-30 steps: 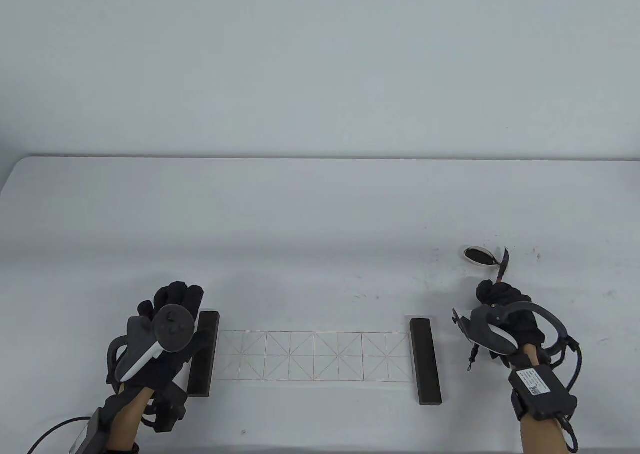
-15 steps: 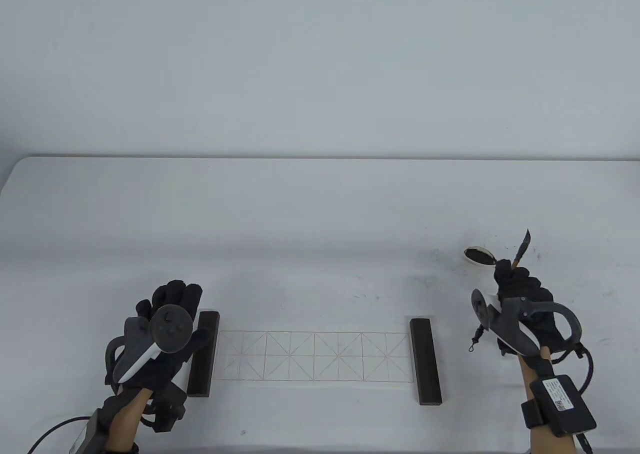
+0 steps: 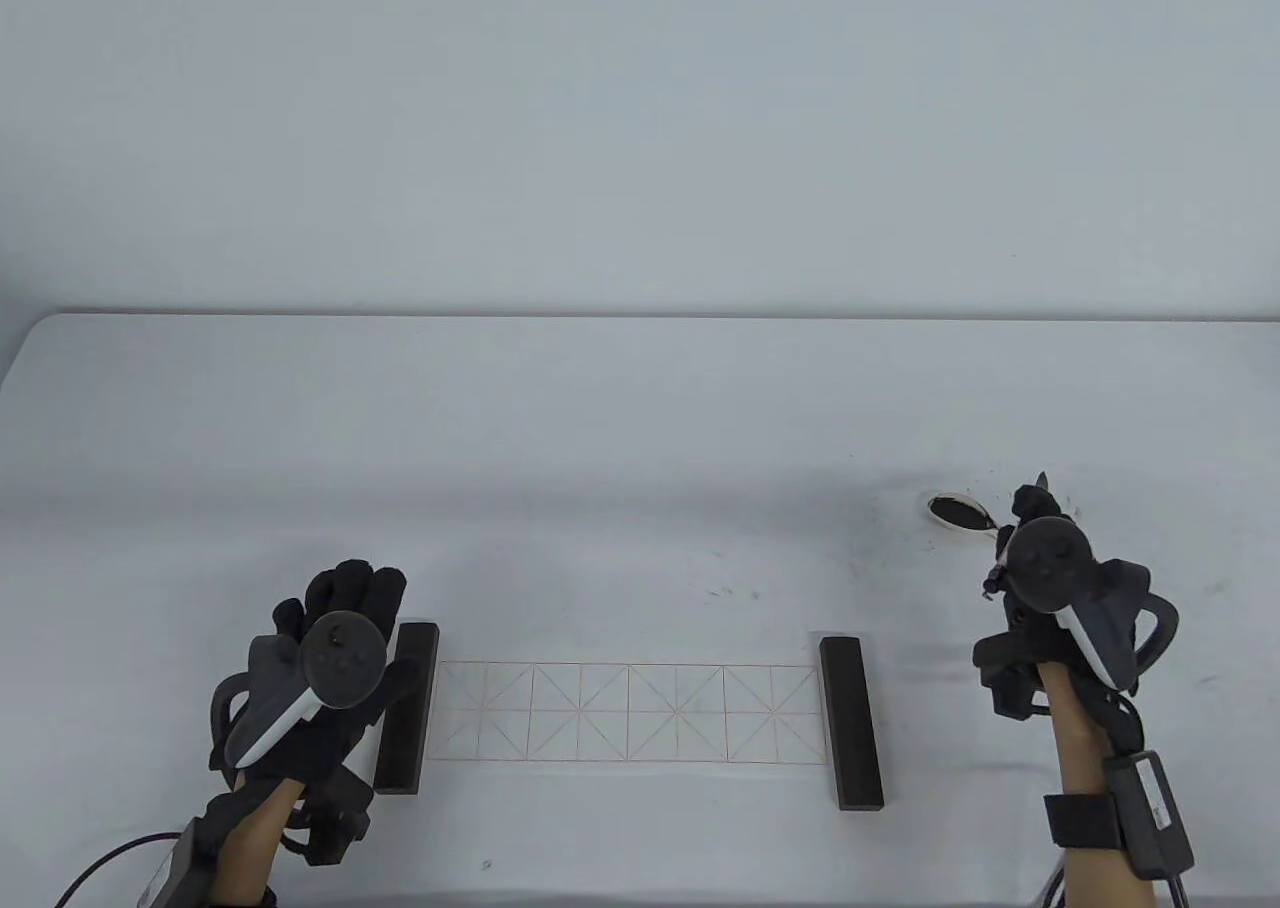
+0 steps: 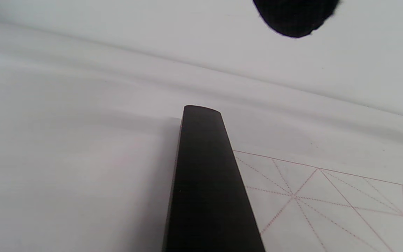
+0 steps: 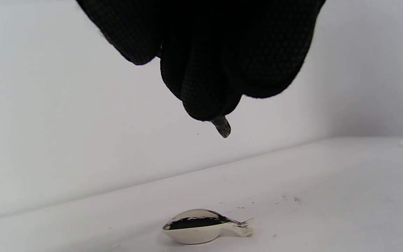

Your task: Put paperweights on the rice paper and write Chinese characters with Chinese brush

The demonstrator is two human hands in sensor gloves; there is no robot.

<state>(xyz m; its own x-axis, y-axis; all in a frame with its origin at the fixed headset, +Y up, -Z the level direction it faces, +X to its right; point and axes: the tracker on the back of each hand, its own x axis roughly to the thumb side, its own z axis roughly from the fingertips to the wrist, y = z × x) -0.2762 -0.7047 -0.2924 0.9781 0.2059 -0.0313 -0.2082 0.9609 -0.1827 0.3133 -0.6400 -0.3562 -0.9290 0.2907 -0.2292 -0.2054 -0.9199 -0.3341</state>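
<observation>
Nearest to us, our left hand rests with its fingers straight and relaxed, gripping nothing, the fingertips reaching past the far end of the left paperweight, which lies just to the thumb side of the palm. That dark bar has its long axis running away from us, and it pins the left edge of the rice paper; the left wrist view confirms the bar sits on the paper's margin beside the first red grid square. The sheet stretches sideways from those fingers toward the right paperweight, a matching bar, also pointing away from us, holding down the opposite edge. Both weights look placed, so we judge the writing step is what remains. Farther out, our right hand is curled closed around the Chinese brush, whose dark tip pokes out below the bunched fingers in the right wrist view; the shaft is hidden in the glove, so we cannot tell its exact tilt. Beyond and slightly to the inside of those fingers sits the small ink dish, below the brush tip and apart from it. The paper lies well to the inside of the right hand and nearer to us, so the brush hand is the one that must travel there.
</observation>
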